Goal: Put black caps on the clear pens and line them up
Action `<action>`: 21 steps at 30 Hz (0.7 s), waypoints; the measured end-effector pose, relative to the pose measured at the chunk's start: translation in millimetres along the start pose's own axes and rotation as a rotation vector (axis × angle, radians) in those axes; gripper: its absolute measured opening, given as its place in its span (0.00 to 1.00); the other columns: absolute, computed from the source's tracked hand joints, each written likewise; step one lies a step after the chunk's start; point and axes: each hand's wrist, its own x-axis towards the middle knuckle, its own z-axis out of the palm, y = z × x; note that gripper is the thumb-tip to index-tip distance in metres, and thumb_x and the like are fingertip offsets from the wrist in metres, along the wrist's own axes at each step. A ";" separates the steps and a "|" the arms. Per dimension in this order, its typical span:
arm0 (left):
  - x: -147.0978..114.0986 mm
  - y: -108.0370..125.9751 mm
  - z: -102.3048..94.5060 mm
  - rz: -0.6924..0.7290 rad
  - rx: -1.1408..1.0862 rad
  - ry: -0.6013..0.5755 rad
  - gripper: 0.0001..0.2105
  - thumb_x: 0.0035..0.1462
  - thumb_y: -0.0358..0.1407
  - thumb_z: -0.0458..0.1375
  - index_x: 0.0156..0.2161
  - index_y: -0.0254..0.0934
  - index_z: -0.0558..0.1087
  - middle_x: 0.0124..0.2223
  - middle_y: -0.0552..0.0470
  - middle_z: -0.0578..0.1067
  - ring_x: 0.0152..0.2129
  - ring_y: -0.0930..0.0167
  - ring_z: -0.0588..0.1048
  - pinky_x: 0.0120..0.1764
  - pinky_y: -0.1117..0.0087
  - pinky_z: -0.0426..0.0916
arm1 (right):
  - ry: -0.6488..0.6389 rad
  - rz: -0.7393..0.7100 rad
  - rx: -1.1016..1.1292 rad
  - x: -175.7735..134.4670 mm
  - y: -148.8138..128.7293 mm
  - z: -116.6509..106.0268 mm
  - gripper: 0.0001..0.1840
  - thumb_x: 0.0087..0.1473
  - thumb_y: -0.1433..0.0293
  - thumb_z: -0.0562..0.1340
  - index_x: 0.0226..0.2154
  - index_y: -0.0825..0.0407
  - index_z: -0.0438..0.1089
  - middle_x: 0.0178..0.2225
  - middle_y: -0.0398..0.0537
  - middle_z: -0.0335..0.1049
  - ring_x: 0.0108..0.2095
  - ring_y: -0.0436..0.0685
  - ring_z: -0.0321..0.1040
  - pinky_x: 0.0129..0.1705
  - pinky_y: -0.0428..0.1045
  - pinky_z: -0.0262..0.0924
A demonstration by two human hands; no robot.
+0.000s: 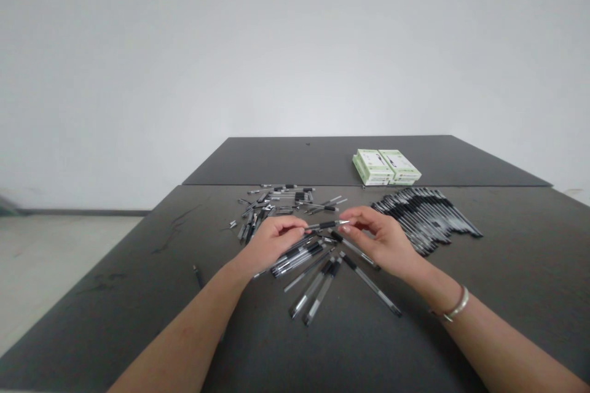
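A pen with a black grip and a silvery pointed tip lies level between my two hands, above the dark table. My left hand pinches its barrel end. At the tip, the thumb and fingers of my right hand are closed round the metal point. Beneath and in front of the hands are several clear pen barrels with black grips, fanned out on the tabletop. One more barrel slants toward the lower right. My fingers hide part of the held pen.
Loose pen parts lie scattered behind my left hand. A wide row of pens sits to the right. Stacked green-and-white boxes stand farther back on a second table. A dark pen part lies beside my left forearm.
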 end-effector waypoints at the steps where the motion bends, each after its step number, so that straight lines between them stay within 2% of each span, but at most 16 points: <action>1: 0.0 0.0 -0.3 0.000 0.000 -0.003 0.11 0.55 0.37 0.55 0.34 0.33 0.78 0.16 0.59 0.64 0.16 0.77 0.61 0.23 0.75 0.56 | 0.012 -0.005 -0.013 0.5 0.8 0.4 0.09 0.56 0.65 0.61 0.39 0.52 0.69 0.31 0.46 0.75 0.31 0.53 0.71 0.35 0.47 0.63; 5: 0.0 1.5 -0.6 0.009 0.010 -0.020 0.11 0.55 0.37 0.55 0.34 0.33 0.77 0.19 0.57 0.67 0.16 0.77 0.61 0.23 0.75 0.56 | 0.007 -0.028 -0.103 1.4 -2.4 -0.6 0.08 0.57 0.65 0.60 0.34 0.52 0.71 0.29 0.46 0.75 0.30 0.53 0.70 0.34 0.46 0.62; 11: -0.4 5.6 0.7 0.047 0.031 -0.025 0.10 0.55 0.36 0.55 0.34 0.32 0.78 0.30 0.50 0.75 0.23 0.75 0.67 0.25 0.76 0.59 | -0.076 -0.025 -0.224 0.8 -8.3 -1.5 0.20 0.63 0.62 0.52 0.23 0.52 0.67 0.21 0.43 0.67 0.23 0.50 0.64 0.28 0.45 0.56; 13: -0.6 6.4 1.0 0.043 0.027 -0.031 0.10 0.55 0.36 0.56 0.34 0.32 0.78 0.30 0.50 0.75 0.23 0.75 0.67 0.25 0.76 0.59 | -0.097 -0.007 -0.215 0.5 -7.4 -1.3 0.23 0.64 0.61 0.50 0.22 0.52 0.66 0.20 0.43 0.66 0.23 0.50 0.63 0.28 0.45 0.56; 15: -0.8 6.2 1.1 0.024 0.017 -0.037 0.10 0.55 0.36 0.56 0.34 0.32 0.78 0.27 0.51 0.74 0.21 0.75 0.66 0.24 0.76 0.58 | -0.119 0.004 -0.194 0.0 -6.2 -1.6 0.23 0.64 0.61 0.49 0.23 0.52 0.67 0.21 0.43 0.67 0.24 0.50 0.64 0.29 0.45 0.56; 19: -0.3 3.5 0.5 0.007 0.010 -0.019 0.11 0.55 0.37 0.56 0.34 0.33 0.78 0.22 0.54 0.71 0.19 0.75 0.65 0.23 0.76 0.57 | -0.110 -0.020 -0.150 -0.7 -3.8 -3.0 0.12 0.61 0.62 0.54 0.36 0.52 0.69 0.27 0.45 0.71 0.27 0.51 0.65 0.29 0.45 0.58; 21: 0.2 2.2 -0.1 0.011 0.019 -0.007 0.11 0.55 0.37 0.56 0.34 0.33 0.78 0.22 0.53 0.71 0.19 0.75 0.66 0.23 0.76 0.58 | -0.090 -0.043 -0.154 -0.5 -3.5 -3.4 0.11 0.59 0.64 0.57 0.39 0.52 0.69 0.30 0.46 0.72 0.29 0.52 0.66 0.30 0.46 0.58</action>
